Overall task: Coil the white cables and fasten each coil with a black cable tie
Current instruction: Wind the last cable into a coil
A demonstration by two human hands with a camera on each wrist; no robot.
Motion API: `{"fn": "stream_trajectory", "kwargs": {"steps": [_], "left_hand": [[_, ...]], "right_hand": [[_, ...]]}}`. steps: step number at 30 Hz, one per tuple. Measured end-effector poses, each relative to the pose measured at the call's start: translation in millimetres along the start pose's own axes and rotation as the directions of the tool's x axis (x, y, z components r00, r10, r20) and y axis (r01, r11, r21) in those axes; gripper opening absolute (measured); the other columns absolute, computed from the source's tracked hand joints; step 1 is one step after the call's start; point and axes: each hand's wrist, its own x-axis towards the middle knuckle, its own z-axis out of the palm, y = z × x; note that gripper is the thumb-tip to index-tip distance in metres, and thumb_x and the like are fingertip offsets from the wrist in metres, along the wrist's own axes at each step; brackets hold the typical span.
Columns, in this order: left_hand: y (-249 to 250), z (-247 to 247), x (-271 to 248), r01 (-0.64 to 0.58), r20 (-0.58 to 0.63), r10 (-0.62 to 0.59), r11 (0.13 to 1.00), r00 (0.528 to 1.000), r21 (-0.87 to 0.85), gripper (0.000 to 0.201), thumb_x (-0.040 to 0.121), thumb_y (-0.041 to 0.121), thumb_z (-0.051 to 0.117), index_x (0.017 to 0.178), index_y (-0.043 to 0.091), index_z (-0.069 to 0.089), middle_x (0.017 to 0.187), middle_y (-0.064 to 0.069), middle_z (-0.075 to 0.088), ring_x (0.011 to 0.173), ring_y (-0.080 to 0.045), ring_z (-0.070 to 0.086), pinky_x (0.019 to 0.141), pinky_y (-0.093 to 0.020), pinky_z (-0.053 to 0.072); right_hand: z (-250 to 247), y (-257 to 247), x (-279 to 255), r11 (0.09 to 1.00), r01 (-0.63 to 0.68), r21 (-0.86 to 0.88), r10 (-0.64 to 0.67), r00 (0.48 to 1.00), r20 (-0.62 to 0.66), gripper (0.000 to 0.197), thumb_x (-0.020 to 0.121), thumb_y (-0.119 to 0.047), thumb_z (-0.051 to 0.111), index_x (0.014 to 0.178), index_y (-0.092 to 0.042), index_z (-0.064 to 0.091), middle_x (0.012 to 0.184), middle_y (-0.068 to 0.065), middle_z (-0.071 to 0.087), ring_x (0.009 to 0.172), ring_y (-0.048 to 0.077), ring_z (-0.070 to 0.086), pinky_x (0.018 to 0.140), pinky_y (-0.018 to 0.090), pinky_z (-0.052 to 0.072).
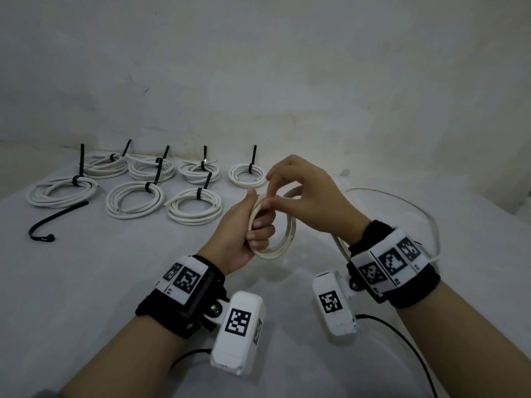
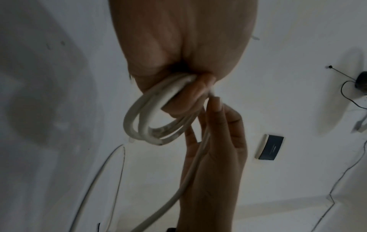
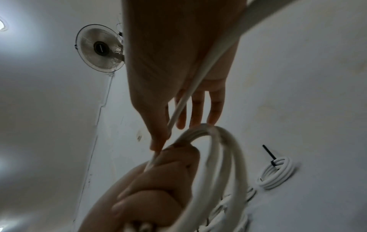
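Head view: your left hand has its fingers curled round a partly wound white coil, thumb on top. Your right hand pinches the cable's free run between thumb and forefinger at the coil's top, other fingers spread. Loose cable trails right over the table. Seven tied coils lie far left; one loose black tie beside them.

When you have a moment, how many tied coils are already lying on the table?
7: four in the back row, three in front. None seems hidden.
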Motion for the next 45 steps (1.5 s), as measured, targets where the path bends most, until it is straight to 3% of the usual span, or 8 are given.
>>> {"fn": "stream_trajectory", "kwargs": {"steps": [7,11,14,18,23,32,37,45], "left_hand": [[6,-2,-1,-0.024,0.039,0.026,0.999,0.999,-0.044,0.049,0.085,0.049,0.044,0.051,0.015,0.052,0.043,0.006,0.024,0.027,0.0,0.019,0.028,-0.011,0.011],[8,-3,-2,-0.092,0.05,0.088,0.993,0.995,0.074,0.012,0.075,0.01,0.057,0.069,0.013,0.047,0.049,0.006,0.027,0.03,0.0,0.021,0.029,-0.011,0.019],[6,-3,1,-0.119,-0.024,0.128,0.964,0.991,0.24,0.02,0.084,-0.006,0.05,0.076,0.011,0.045,0.054,0.003,0.03,0.034,-0.003,0.025,0.032,-0.014,0.026],[10,-9,0,-0.212,-0.047,0.287,0.801,0.957,0.56,0.004,0.092,0.006,0.057,0.092,0.008,0.06,0.052,0.001,0.049,0.042,-0.009,0.048,0.047,-0.025,0.051],[16,-16,-4,-0.233,0.016,0.293,0.724,0.956,0.65,0.013,0.093,0.017,0.056,0.093,0.007,0.065,0.058,-0.002,0.058,0.052,-0.015,0.064,0.051,-0.024,0.053],[11,-3,-4,-0.176,0.013,0.203,0.813,0.979,0.555,0.033,0.1,0.034,0.036,0.084,0.009,0.051,0.055,0.002,0.05,0.052,-0.013,0.059,0.059,-0.032,0.054],[6,-5,-1,-0.202,-0.018,0.312,0.657,0.95,0.726,0.043,0.096,0.047,0.036,0.071,0.015,0.05,0.054,0.012,0.047,0.048,-0.006,0.046,0.051,-0.019,0.043],[2,-1,-2,-0.145,-0.061,0.196,0.87,0.979,0.471,0.044,0.096,0.045,0.036,0.073,0.01,0.05,0.049,0.007,0.043,0.044,-0.008,0.044,0.054,-0.023,0.044]], "right_hand": [[6,11,-8,0.997,-0.008,0.082,0.007,1.0,0.012,0.014,0.087,-0.013,0.068,0.096,-0.018,0.058,0.09,-0.002,0.064,0.067,0.01,0.065,0.064,0.016,0.049],[9,11,-10,0.991,0.002,0.132,0.007,0.997,-0.071,0.012,0.089,-0.01,0.064,0.094,-0.02,0.061,0.084,0.004,0.066,0.05,0.015,0.062,0.052,0.019,0.048],[10,13,-9,1.0,0.029,-0.002,-0.029,0.993,-0.114,0.003,0.09,-0.015,0.064,0.092,-0.013,0.066,0.068,-0.008,0.063,0.049,0.012,0.059,0.052,0.019,0.045],[9,17,-9,0.991,0.073,-0.116,-0.087,0.99,-0.115,0.015,0.09,-0.021,0.06,0.095,-0.009,0.068,0.06,-0.016,0.056,0.055,0.008,0.057,0.053,0.018,0.044],[9,16,-10,0.978,0.109,-0.176,-0.132,0.983,-0.125,0.019,0.09,-0.021,0.057,0.095,-0.007,0.068,0.066,-0.007,0.061,0.057,0.004,0.057,0.054,0.014,0.041],[10,13,-16,0.988,0.094,-0.125,-0.117,0.974,-0.194,0.018,0.092,-0.013,0.057,0.102,-0.007,0.071,0.072,0.007,0.069,0.052,0.012,0.06,0.057,0.01,0.043],[10,13,-18,0.987,0.108,-0.116,-0.135,0.958,-0.253,0.017,0.091,-0.011,0.058,0.101,-0.007,0.071,0.073,0.007,0.068,0.05,0.013,0.058,0.056,0.021,0.049],[12,14,-20,0.995,0.084,-0.059,-0.096,0.959,-0.265,0.019,0.089,-0.013,0.059,0.101,-0.008,0.073,0.074,0.006,0.068,0.049,0.003,0.055,0.056,0.011,0.042]]}}
